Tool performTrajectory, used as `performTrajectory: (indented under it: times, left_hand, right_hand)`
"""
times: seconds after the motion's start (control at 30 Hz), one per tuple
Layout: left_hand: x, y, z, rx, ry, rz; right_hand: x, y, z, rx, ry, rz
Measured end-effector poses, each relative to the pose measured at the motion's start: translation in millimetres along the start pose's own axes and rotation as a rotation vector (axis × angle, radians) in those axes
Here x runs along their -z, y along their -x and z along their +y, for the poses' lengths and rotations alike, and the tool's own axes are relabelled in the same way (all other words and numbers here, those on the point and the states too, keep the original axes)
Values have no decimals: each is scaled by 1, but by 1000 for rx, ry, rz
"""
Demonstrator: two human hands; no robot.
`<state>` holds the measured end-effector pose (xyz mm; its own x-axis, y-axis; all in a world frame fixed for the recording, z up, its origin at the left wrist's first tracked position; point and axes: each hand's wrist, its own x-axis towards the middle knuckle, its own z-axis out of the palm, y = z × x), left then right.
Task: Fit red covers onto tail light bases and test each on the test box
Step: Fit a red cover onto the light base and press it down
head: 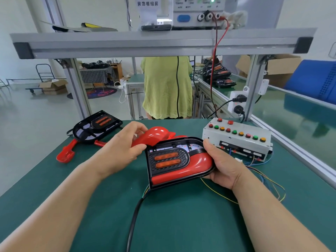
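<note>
While in left hand (123, 148), glossy red cover (154, 136) beside black base (183, 140).

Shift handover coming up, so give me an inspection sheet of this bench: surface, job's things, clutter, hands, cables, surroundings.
Surface: green mat.
Job's things: held base carries one fitted red cover; second red cover at its upper edge, not seated; spare base and loose red cover rear left; test box right.
Clutter: phone-like device on upper shelf.
Hands: left hand grips second red cover; right hand grips held base.
Cables: black cable from held base; coloured wires by test box; red lead from power supply.
Surroundings: person in green shirt ahead; cardboard boxes; blue crate.
</note>
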<state>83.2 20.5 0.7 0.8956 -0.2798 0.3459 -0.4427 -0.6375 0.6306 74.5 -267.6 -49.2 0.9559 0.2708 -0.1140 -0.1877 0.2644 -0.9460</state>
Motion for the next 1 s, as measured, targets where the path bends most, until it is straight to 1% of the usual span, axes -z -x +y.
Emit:
performTrajectory:
  times: [0.13, 0.3, 0.6, 0.83, 1.0]
  left_hand:
    - [-2, -5, 13, -69, -1, 9]
    - [-18, -11, 33, -163, -81, 24]
    - [-47, -14, 53, -197, -198, 11]
    - [-51, -14, 56, -225, -167, 65]
    - [-53, -12, 57, -257, -169, 78]
  right_hand:
    - [1, -1, 1, 5, -1, -24]
    - [-1, -1, 1, 29, -3, -49]
    - [-3, -1, -2, 42, -25, -51]
    - [-5, -1, -7, 1, -75, 0]
    - [-8, 3, -10, 9, -55, -35]
